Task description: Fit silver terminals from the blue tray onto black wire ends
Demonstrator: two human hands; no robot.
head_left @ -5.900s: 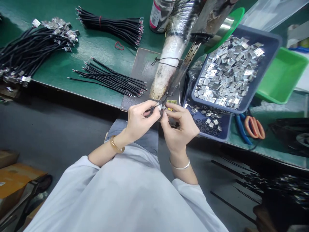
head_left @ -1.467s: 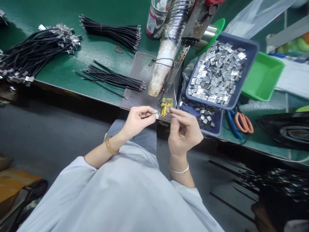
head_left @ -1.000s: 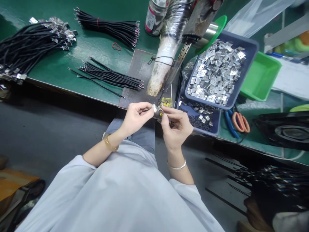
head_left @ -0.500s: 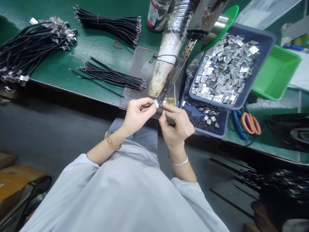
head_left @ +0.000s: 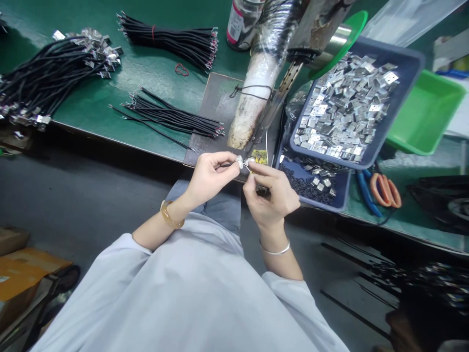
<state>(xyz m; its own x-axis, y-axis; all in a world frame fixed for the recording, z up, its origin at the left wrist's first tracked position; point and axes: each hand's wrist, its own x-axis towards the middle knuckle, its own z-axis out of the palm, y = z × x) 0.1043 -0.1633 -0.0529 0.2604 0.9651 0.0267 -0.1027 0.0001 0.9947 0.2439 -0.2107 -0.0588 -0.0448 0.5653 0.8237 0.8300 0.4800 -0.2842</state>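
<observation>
My left hand [head_left: 214, 176] is closed in a pinch, with whitish coverings on the fingertips. A dark line shows between its finger and thumb, too small to identify. Facing it, my right hand [head_left: 273, 193] pinches too, its index fingertip whitish as well. A tiny shiny metal piece [head_left: 245, 164] sits between the two sets of fingertips; its kind is not clear. Both hands are at the front edge of a dark plate [head_left: 212, 100], just below the stained white tube [head_left: 244, 115] and beside a yellow sponge-like pad [head_left: 260, 156].
Loose black cables [head_left: 172, 115] lie left of the plate, a tied bundle [head_left: 168, 41] behind them. Cables with metal connectors [head_left: 51, 76] lie farther left. On the right are a tray of metal connectors [head_left: 410, 73], a lower blue tray [head_left: 340, 193], a green bin [head_left: 417, 122] and orange-handled pliers [head_left: 384, 190].
My fingertips have come closer together, and the shiny piece between them shows more. The whole view has shifted slightly; the bench items keep their places.
</observation>
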